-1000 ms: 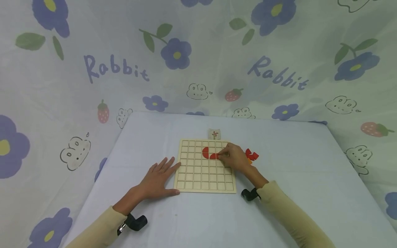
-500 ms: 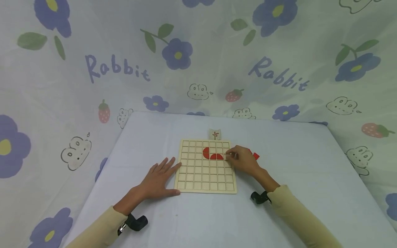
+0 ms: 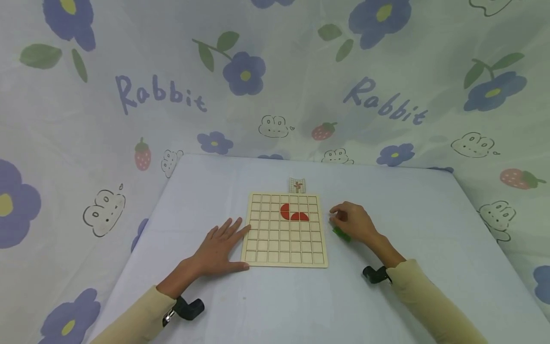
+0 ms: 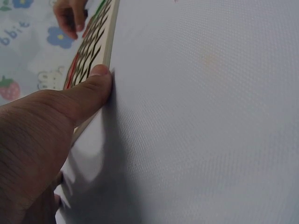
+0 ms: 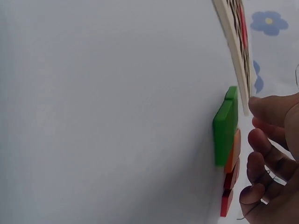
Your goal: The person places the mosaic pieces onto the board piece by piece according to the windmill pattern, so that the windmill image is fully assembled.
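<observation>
**L hand (image 3: pixel 219 248) braces board (image 3: pixel 285 246), R hand (image 3: pixel 354 222) by loose pcs**

L hand: wide, fingers straight + spread, holding nothing. Thumb touches near-L corner of the square, pale wooden grid board, index at its L edge. Prob. a brace so it won't slide on the white-covered worktop (image 3: pixel 408 205).

R hand: loosely curled, fairly narrow, no pc visible in it. Sits just R of board, low by the loose pcs: thick green block (image 5: pixel 223 135), orange pc (image 5: pixel 236 144), red block (image 5: pixel 227 200). Bunched there prob. for short reach on R side. Head view shows only green; R hand hides the rest. Exact count n/a.

On board: red half-round shape (image 3: pixel 285 211) w/ flat side facing R, plus second red half-round shape (image 3: pixel 299 217) w/ flat side facing the person. Each spans 2 cells; ridges likely keep them aligned.

Small printed paper card (image 3: pixel 297 185) w/ red pinwheel-like figure lies at far edge, prob. to stay readable, clear of both hands.
</observation>
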`<state>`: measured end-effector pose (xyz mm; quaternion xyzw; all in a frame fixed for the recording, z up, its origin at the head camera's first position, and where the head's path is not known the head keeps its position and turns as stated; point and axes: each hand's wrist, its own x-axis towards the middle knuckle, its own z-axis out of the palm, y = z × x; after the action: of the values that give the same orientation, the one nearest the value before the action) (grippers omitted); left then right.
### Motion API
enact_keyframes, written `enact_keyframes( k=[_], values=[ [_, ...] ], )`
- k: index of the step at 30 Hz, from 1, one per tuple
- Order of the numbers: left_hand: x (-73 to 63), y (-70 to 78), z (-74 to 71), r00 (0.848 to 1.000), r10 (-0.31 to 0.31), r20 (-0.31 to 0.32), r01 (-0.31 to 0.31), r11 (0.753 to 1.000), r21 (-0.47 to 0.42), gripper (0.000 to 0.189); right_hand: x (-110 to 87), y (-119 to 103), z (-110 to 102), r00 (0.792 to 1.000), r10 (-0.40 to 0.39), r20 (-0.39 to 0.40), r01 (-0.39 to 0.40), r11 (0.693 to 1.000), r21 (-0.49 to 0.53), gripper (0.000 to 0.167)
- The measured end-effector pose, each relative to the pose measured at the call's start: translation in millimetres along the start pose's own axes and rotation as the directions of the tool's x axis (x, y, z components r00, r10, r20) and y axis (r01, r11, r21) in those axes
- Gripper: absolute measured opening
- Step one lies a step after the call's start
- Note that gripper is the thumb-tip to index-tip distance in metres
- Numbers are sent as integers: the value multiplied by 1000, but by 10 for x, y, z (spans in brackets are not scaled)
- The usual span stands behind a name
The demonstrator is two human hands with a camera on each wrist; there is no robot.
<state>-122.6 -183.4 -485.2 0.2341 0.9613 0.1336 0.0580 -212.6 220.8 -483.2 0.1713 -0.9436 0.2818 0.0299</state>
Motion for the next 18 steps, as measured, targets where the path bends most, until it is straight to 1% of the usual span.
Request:
enact_keyframes(
  k=[5, 8, 13, 18],
  values=[
    [5, -7, 17, 1000, -8, 2, 7, 1000, 5, 101, -18, 63, -22, 998, 61, 13, -59, 995, -83, 32],
    [5, -13, 28, 1000, -11, 4, 11, 1000, 4, 101, -25, 83, -33, 997, 79, 17, -76, 988, -136, 33],
    [13, -25, 51, 1000, -12, 7, 12, 1000, 7, 102, -32, 100, -66, 996, 83, 28, -78, 985, -153, 29],
    [15, -32, 52, 1000, 0, -8, 0, 1000, 15, 102, -25, 114, -77, 995, 83, 51, -74, 986, -149, 25]
  ],
)
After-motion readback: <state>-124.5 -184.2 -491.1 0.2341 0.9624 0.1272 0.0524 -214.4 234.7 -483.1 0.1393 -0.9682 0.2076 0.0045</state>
